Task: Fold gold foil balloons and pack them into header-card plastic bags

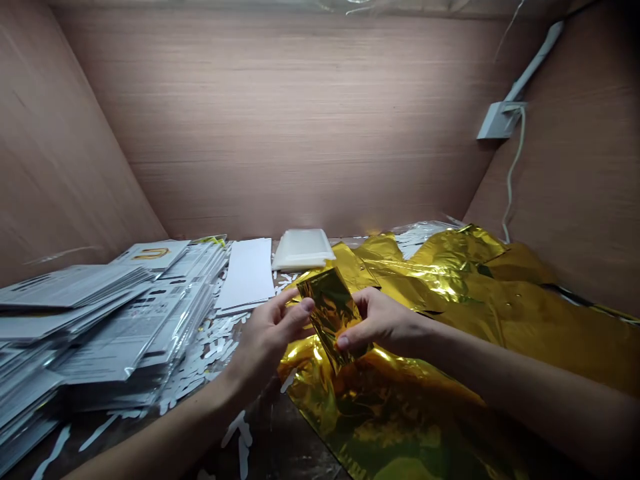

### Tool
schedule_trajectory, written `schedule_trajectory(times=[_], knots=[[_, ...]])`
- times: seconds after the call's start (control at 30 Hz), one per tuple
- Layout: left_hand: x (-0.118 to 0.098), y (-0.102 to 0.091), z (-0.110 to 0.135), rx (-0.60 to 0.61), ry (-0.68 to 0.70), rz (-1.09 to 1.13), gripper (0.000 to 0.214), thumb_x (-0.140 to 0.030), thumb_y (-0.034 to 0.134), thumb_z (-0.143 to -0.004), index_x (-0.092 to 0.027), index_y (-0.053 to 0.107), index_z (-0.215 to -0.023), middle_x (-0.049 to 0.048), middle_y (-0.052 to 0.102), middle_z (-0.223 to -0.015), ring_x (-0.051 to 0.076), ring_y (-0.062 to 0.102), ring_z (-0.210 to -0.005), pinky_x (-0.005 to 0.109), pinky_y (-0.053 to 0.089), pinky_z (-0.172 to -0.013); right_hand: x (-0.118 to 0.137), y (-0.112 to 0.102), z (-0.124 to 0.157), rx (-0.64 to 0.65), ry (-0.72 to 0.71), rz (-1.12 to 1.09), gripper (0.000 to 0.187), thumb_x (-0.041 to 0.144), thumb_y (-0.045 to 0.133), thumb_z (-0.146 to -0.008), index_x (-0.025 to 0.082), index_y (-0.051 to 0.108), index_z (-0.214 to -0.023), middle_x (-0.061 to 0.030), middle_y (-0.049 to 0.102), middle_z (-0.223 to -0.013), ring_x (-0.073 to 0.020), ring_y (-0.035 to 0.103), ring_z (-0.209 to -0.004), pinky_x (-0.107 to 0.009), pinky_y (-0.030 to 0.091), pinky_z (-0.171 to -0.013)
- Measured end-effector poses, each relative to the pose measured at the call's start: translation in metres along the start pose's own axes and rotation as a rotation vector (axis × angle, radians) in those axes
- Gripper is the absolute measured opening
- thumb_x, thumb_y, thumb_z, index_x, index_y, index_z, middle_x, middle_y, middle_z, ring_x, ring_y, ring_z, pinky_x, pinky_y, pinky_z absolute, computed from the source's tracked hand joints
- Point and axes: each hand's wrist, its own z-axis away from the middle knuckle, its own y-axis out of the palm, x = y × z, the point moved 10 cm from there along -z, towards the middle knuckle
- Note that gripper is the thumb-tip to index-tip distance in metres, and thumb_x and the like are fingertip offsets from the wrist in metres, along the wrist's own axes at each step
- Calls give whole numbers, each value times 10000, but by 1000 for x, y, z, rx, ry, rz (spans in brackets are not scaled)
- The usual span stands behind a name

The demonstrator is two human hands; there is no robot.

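Observation:
A shiny gold foil piece [327, 300], folded into a narrow rectangle, is held up between my two hands. My right hand [387, 320] grips it from the right, with the thumb pressed flat on its front and the fingers behind. At its left edge, my left hand [275, 323] pinches the foil between thumb and fingers; the fingertips are partly hidden behind it. Below and to the right, larger gold foil sheets [525, 327] lie spread and overlapping, with one crumpled sheet directly under my hands.
Stacks of printed cards in clear sleeves [120, 333] fill the left side. White cards [250, 273] and a translucent white tray [303, 248] stand at the back. White paper scraps [200, 353] litter the table. A socket box [501, 120] with a hanging cable is on the right wall.

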Motion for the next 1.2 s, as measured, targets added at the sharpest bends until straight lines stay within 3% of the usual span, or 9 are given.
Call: schedule_trajectory(times=[0.13, 0.33, 0.4, 0.5, 0.6, 0.7, 0.8, 1.07, 1.2], knots=[[27, 18, 6, 43, -212, 189, 385, -448, 802, -834, -83, 752, -947, 139, 781, -918, 230, 739, -766, 376, 626, -749, -10, 4, 2, -38, 5, 78, 389, 243, 966, -591, 121, 784, -912, -46, 744, -826, -159, 663, -700, -271, 543, -664], [26, 18, 5, 55, -180, 136, 395, -459, 779, -846, -89, 761, -983, 126, 774, -903, 247, 735, -802, 399, 598, -786, 3, -14, 6, -166, -89, 294, 282, 386, 875, -715, 144, 732, -697, 10, 628, -630, -127, 531, -593, -246, 400, -558], [15, 13, -2, 110, -85, -146, 410, -501, 688, -913, -114, 769, -1020, 118, 779, -931, 249, 737, -845, 370, 587, -786, 2, -19, 6, -182, -82, 337, 278, 403, 857, -731, 149, 744, -714, -12, 657, -667, -143, 547, -615, -259, 399, -570], [-7, -11, -16, 81, 96, -868, 444, -511, 457, -1042, -201, 744, -1179, 89, 780, -1082, 222, 722, -980, 339, 548, -891, -4, -21, 6, -169, -50, 311, 292, 428, 837, -735, 148, 776, -787, -58, 710, -752, -180, 596, -672, -284, 435, -611], [-12, -55, -30, -56, 59, -1221, 389, -441, 561, -1002, -148, 718, -1204, 173, 734, -1211, 305, 657, -1160, 429, 475, -1018, -10, -28, 8, -225, -16, 299, 314, 443, 836, -720, 147, 735, -695, -44, 654, -655, -157, 550, -599, -271, 389, -547], [-1, -89, -39, -92, -81, -1394, 266, -346, 771, -830, -90, 765, -899, 222, 757, -943, 370, 698, -981, 445, 523, -850, -16, -37, 8, -286, 20, 300, 344, 465, 837, -701, 153, 699, -657, -17, 585, -577, -131, 480, -524, -266, 349, -499], [4, -102, -42, -74, -136, -1514, 144, -204, 750, -799, -110, 740, -691, 156, 709, -666, 300, 701, -719, 371, 500, -682, -19, -42, 8, -312, 30, 307, 385, 512, 834, -694, 153, 697, -677, -12, 566, -557, -129, 467, -505, -266, 346, -478], [-38, -70, -20, -89, 91, -1715, 311, -54, 450, -909, -109, 753, -866, 74, 729, -804, 196, 666, -802, 285, 470, -729, -26, -45, 6, -309, -3, 242, 382, 482, 842, -713, 137, 678, -688, -4, 572, -573, -112, 465, -507, -250, 319, -479], [-42, -40, -10, 6, 143, -1748, 216, -86, 550, -858, -114, 738, -754, 107, 705, -689, 225, 651, -669, 303, 442, -610, -21, -45, 8, -329, 0, 238, 382, 471, 842, -716, 148, 648, -653, 11, 548, -543, -109, 461, -496, -249, 323, -473]])
